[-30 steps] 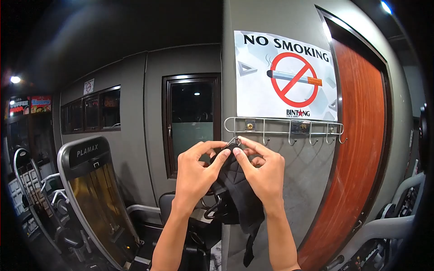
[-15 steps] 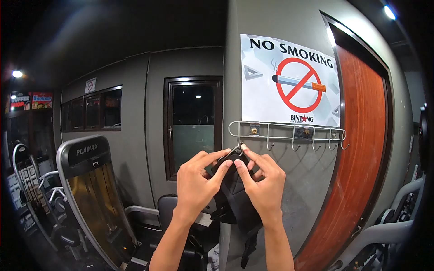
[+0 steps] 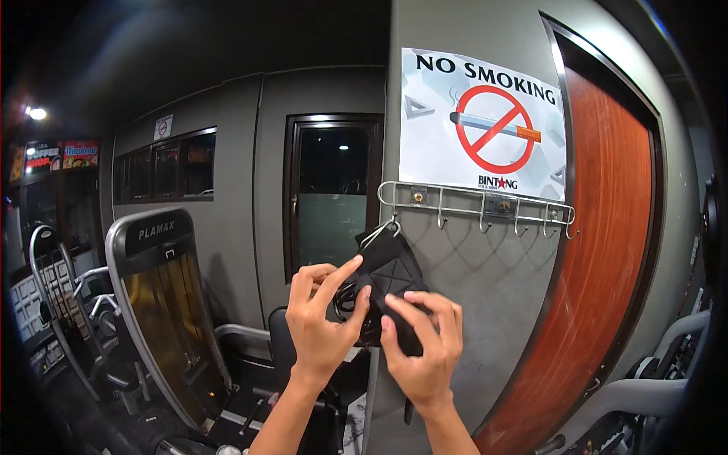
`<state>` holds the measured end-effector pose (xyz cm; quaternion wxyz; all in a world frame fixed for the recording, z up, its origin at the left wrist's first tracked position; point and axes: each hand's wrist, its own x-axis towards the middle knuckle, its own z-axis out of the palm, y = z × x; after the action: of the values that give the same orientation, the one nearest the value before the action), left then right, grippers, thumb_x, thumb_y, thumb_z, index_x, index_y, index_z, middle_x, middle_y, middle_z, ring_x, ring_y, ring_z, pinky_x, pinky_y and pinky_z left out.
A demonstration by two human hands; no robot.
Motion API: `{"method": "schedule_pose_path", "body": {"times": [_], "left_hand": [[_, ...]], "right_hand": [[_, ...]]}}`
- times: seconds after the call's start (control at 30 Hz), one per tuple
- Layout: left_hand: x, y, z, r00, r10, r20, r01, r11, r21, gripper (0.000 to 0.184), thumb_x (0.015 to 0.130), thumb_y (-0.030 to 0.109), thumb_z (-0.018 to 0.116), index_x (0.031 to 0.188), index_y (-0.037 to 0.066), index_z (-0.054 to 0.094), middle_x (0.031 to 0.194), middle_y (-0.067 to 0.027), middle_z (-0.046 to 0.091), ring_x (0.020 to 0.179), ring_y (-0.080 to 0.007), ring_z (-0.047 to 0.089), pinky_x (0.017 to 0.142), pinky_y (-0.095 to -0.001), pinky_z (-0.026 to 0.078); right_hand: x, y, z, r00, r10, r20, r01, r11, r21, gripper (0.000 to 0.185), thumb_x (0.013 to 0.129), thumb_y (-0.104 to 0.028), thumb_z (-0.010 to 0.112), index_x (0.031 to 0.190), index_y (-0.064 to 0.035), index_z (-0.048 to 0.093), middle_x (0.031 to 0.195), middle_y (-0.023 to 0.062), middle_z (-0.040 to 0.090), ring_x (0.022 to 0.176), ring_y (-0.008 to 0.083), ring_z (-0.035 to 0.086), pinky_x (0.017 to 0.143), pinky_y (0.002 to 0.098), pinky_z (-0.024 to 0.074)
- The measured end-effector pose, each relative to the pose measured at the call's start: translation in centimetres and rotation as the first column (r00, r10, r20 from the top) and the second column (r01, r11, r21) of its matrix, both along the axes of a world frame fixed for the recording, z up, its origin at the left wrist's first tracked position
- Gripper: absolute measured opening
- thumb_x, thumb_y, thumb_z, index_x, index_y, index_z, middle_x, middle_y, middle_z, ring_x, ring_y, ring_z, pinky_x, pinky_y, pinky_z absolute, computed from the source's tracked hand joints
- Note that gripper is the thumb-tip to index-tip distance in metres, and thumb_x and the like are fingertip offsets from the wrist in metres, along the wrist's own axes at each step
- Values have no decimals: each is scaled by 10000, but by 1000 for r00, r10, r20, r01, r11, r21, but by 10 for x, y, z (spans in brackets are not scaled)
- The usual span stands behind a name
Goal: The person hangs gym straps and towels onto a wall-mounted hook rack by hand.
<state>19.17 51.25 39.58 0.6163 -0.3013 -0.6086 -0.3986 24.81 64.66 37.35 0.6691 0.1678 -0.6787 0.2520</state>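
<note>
A black stitched fabric strap (image 3: 394,271) with a metal ring (image 3: 379,233) at its top hangs from the leftmost hook of a wire hook rack (image 3: 462,205). My left hand (image 3: 322,315) is at the strap's left side, thumb and index finger spread with nothing between them. To the right, my right hand (image 3: 425,345) is in front of the strap's lower part, its fingers apart and curved. Whether either hand's fingertips still touch the fabric, I cannot tell. Dark looped pieces show behind my left fingers, partly hidden.
The rack is fixed to a grey wall beneath a no-smoking sign (image 3: 485,125). A reddish wooden door (image 3: 588,250) is on the right. To the left stand a PLAMAX weight machine (image 3: 171,303) and a dark-framed glass door (image 3: 334,189). Grey machine bars (image 3: 637,398) reach in at lower right.
Both hands have let go of the strap's top at the hook and moved down and apart. The strap now hangs by its metal ring. The view has shifted slightly.
</note>
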Motion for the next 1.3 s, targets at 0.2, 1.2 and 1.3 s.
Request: {"method": "schedule_pose_path", "body": {"times": [0.2, 1.2, 1.3], "left_hand": [[45, -9, -55, 982, -126, 140, 126, 992, 3, 299, 750, 49, 757, 1045, 93, 755, 880, -68, 582, 782, -207, 542, 685, -322, 453], [209, -255, -328, 511, 158, 845, -523, 837, 160, 254, 855, 22, 684, 1108, 20, 661, 1065, -128, 649, 999, -264, 653, 909, -353, 524], [199, -282, -347, 463, 138, 876, -545, 823, 158, 274, 864, 48, 688, 1135, 25, 651, 1085, -126, 631, 994, -249, 650, 904, -354, 522]], "right_hand": [[36, -13, -59, 974, 193, 117, -194, 981, -1, 387, 704, -57, 784, 1073, -174, 774, 1038, -1, 654, 834, 181, 564, 644, 283, 471], [56, -274, -301, 41, 584, 811, -836, 465, -293, 459, 812, -113, 717, 1259, -56, 630, 1232, 183, 620, 1208, 380, 561, 1046, 450, 446], [44, -301, -311, 70, 522, 850, -851, 475, -222, 429, 836, -150, 704, 1250, -64, 636, 1288, 186, 587, 1299, 410, 488, 1109, 482, 389]]}}
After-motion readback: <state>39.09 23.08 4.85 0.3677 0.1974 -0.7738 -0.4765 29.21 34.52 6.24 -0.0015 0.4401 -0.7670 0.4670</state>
